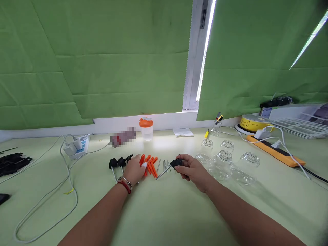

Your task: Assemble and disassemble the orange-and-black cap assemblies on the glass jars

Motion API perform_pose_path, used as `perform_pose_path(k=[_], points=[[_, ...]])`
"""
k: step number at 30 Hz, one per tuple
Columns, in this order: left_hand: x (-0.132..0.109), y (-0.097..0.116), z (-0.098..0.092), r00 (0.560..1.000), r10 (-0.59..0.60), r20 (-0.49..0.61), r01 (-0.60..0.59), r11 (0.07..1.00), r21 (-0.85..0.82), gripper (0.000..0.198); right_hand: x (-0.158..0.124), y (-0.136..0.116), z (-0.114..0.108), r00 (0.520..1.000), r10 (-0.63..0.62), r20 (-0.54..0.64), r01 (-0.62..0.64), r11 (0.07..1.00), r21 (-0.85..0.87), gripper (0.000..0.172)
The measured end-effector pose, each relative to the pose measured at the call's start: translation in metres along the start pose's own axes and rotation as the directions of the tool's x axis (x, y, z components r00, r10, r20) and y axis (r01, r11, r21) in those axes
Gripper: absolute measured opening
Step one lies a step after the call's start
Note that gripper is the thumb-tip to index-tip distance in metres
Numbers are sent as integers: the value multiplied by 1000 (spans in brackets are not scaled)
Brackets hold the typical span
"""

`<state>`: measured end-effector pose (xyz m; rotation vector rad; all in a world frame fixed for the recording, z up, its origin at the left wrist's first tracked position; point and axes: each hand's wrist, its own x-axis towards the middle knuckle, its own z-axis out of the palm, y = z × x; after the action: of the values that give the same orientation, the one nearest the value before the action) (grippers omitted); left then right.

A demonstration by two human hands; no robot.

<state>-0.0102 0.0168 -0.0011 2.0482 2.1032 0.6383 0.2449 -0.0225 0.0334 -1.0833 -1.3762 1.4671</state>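
My right hand point(191, 169) is closed on a black plastic piece point(176, 163) with a long metal rod point(163, 172) sticking out toward the lower left. My left hand point(134, 169) reaches down at the left end of a row of bent orange handles point(153, 166), its thumb and fingers closed around the leftmost one. Left of that hand lie black-headed pieces point(113, 163) with metal rods, partly covered by the hand. Several small metal pins or screws point(165, 166) lie between the orange handles and my right hand.
Several glass jars point(222, 164) stand right of my right hand. Behind are an orange-lidded cup point(147, 129) and white paper point(183, 132). An orange power strip point(276, 150) lies at right, a white one point(81, 147) at left. A looped cable point(74, 205) crosses the left side.
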Motion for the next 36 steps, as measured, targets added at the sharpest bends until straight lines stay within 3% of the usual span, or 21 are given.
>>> perform_pose_path(k=[5, 7, 9, 11, 14, 16, 19, 21, 23, 24, 25, 27, 28, 32, 36], points=[[-7, 8, -3, 999, 45, 3, -45, 998, 34, 17, 0, 2, 3, 1000, 4, 7, -3, 1000, -18, 36], [-12, 14, -9, 997, 76, -30, -74, 996, 55, 23, -1, 3, 5, 1000, 6, 18, -6, 1000, -30, 37], [-22, 24, -15, 979, 179, -97, -174, 983, 53, 32, -3, 3, 9, 999, 10, 38, -8, 999, -38, 36], [-36, 35, -19, 934, 334, -130, -340, 940, -31, 44, -6, 3, 13, 997, 3, 75, -1, 1000, -28, 35], [-58, 54, -19, 811, 584, 38, -558, 792, -248, 73, -13, 1, 21, 978, -51, 204, 46, 998, 32, 33], [-68, 64, -18, 728, 677, 108, -620, 716, -321, 76, -17, 1, 25, 959, -101, 266, 80, 993, 86, 36], [-66, 66, -26, 738, 674, 0, -647, 708, -282, 50, -22, 4, 27, 951, -131, 279, 108, 990, 95, 53], [-53, 54, -41, 843, 520, -140, -538, 812, -225, 44, -21, 6, 25, 949, -140, 283, 137, 990, 31, 64], [-36, 32, -62, 929, 204, -310, -269, 946, -181, 46, -17, 10, 20, 951, -169, 260, 197, 976, -89, 65], [-27, 17, -72, 925, 31, -379, -104, 979, -175, 47, -14, 12, 17, 957, -191, 220, 228, 960, -163, 64], [-20, 0, -81, 889, -118, -442, 53, 986, -156, 47, -9, 14, 12, 962, -218, 163, 253, 937, -242, 61], [-8, -36, -91, 789, -334, -515, 327, 939, -107, 46, 1, 18, 2, 959, -285, 8, 265, 880, -394, 53], [-4, -53, -92, 763, -399, -509, 422, 904, -77, 48, 7, 20, -4, 942, -330, -69, 262, 846, -465, 49], [2, -103, -76, 783, -491, -382, 547, 836, 47, 57, 28, 30, -29, 838, -505, -209, 226, 668, -709, 41], [5, -120, -59, 814, -502, -290, 545, 834, 85, 58, 40, 39, -44, 829, -476, -295, 133, 679, -722, 42]])
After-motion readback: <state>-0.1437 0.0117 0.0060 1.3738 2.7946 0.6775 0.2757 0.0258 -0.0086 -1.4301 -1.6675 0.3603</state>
